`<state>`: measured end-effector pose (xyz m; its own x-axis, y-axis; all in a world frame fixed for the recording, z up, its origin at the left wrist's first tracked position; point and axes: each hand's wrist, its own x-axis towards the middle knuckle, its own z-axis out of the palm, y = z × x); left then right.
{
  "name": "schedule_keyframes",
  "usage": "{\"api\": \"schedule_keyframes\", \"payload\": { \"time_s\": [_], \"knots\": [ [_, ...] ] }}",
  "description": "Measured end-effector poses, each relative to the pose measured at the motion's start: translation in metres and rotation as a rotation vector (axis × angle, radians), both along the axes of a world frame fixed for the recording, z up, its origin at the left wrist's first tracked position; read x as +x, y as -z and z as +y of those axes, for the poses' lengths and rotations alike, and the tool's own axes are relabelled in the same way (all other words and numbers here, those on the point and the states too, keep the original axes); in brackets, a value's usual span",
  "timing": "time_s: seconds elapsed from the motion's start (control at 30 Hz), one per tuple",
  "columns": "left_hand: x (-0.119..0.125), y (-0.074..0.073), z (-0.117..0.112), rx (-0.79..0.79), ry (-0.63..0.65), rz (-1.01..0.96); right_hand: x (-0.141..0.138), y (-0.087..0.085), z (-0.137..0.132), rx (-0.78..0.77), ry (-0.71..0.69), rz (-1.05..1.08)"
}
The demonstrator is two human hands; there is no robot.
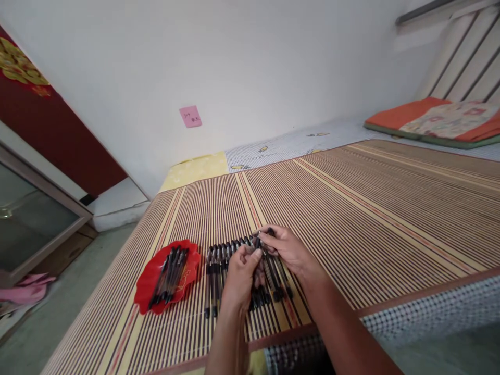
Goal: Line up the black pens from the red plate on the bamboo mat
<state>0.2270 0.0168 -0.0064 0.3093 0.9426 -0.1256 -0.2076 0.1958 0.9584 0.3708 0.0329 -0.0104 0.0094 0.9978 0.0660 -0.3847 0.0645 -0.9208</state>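
Striped mat [332,219] bears black pens [213,278], red dish [147,276].

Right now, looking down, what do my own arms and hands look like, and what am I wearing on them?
Your ungloved left hand and ungloved right hand join a bare left forearm and bare right forearm. No sleeve, watch or bracelet shows; hidden fingers leave rings uncertain.

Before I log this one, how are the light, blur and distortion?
Head view: soft light, no hard shadow on the wall; head view: detail is soft around the left hand, right hand and pens; head view: sheet blurred at lower right, wide-lens stretch toward the edges.
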Motion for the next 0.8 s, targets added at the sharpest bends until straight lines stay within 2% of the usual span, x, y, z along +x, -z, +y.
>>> {"api": "schedule_keyframes", "payload": {
  "time_s": [0.13,0.27,0.47,0.6,0.7,0.8],
  "knots": [
    [-0.003,-0.002,0.000,-0.147,0.124,-0.089,-0.001,0.000,0.000,-0.012,-0.011,0.077],
    [-0.002,-0.005,-0.001,-0.096,0.166,-0.062,-0.003,-0.001,-0.001,-0.015,0.036,0.140],
    [-0.002,-0.007,-0.004,-0.055,0.239,0.095,0.004,-0.003,0.002,-0.012,0.218,0.256],
    [-0.014,-0.009,0.000,0.057,0.353,0.254,0.036,-0.003,0.003,0.052,0.489,0.421],
    [-0.020,-0.010,0.004,0.072,0.252,0.297,0.057,-0.001,0.000,0.063,0.614,0.503],
    [-0.015,-0.010,0.004,0.089,0.128,0.242,0.054,-0.002,-0.004,0.011,0.498,0.460]
  ]
}}
